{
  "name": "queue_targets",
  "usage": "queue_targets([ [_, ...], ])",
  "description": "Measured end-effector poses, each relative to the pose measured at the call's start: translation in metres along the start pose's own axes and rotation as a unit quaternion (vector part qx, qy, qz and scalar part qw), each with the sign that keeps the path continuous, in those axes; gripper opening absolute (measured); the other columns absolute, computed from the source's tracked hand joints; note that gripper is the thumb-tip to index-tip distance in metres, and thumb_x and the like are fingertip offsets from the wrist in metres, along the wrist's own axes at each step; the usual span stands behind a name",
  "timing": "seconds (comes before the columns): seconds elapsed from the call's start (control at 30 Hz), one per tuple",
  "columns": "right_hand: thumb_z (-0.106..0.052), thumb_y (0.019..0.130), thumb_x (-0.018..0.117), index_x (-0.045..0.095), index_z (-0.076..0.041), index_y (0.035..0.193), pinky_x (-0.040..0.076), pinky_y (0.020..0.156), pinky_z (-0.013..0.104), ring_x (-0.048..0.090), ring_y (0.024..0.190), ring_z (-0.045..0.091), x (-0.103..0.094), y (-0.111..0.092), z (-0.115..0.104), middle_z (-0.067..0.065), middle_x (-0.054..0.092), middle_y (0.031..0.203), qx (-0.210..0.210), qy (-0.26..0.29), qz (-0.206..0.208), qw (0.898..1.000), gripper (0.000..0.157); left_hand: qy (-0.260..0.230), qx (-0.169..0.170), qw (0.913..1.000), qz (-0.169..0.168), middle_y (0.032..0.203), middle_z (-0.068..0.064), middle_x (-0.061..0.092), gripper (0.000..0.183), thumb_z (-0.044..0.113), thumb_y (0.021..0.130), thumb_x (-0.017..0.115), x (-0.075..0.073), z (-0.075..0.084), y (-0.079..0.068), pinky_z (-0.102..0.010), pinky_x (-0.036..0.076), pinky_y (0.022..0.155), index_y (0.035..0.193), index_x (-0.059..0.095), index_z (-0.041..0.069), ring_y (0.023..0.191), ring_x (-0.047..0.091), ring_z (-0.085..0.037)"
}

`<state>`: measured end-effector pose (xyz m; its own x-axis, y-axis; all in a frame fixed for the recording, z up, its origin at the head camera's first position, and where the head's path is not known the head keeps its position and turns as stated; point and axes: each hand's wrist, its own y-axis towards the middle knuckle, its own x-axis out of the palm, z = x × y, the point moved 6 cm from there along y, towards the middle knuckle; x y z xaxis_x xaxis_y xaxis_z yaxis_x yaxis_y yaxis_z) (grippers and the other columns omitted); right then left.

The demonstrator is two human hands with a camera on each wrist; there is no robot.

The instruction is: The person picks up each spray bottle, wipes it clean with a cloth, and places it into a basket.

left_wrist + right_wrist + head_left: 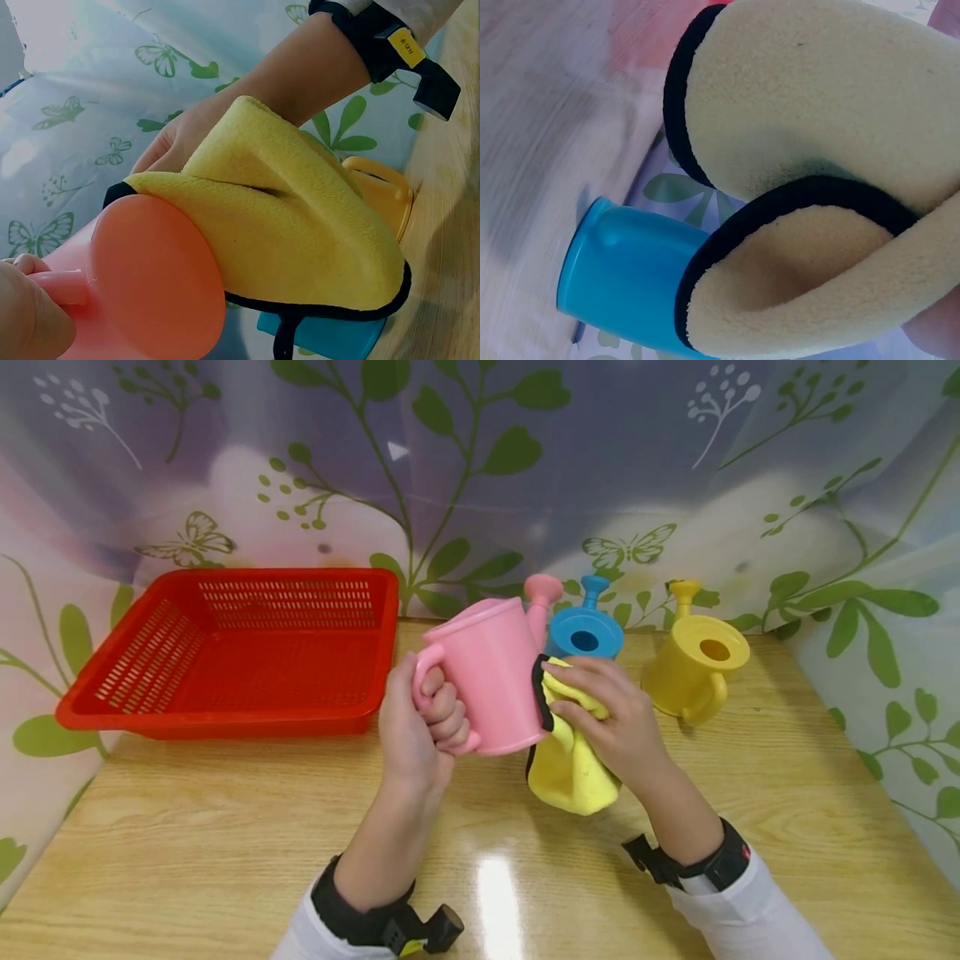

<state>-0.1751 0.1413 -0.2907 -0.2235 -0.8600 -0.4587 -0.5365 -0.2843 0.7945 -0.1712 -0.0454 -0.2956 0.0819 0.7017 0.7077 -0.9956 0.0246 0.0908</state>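
Note:
A pink watering can [491,677] is held up off the table, tilted, its handle gripped by my left hand [423,727]. My right hand [618,714] pinches a yellow cloth [573,768] with black edging and holds it against the can's right side, below the spout. In the left wrist view the can's round base [157,277] faces the camera, with the cloth [300,232] touching its side. The cloth [825,90] fills much of the right wrist view, folded over itself and hiding most of the right hand.
A red plastic basket [258,722] stands at the left on the wooden table [247,827]. Behind the right hand are a blue watering can [600,631] and, farther right, a yellow watering can [678,672]. A leaf-patterned curtain [637,485] hangs behind the table.

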Motion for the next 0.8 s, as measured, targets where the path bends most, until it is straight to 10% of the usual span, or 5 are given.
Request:
queue_targets([
  [0.8,-0.035,0.091,0.063,0.072,-0.004,0.108,0.046,0.094,0.017,0.061,0.106,0.006,-0.01,-0.025,0.005,0.018,0.07,0.101,-0.025,0.044,0.007,0.999,0.037,-0.003,-0.001,0.9999,-0.011,0.043,0.01,0.027,0.044,0.031,0.102,0.022,0.001,0.0,0.0,-0.025,0.004,0.042,0.06,0.03,0.02,0.038,0.012,-0.009],
])
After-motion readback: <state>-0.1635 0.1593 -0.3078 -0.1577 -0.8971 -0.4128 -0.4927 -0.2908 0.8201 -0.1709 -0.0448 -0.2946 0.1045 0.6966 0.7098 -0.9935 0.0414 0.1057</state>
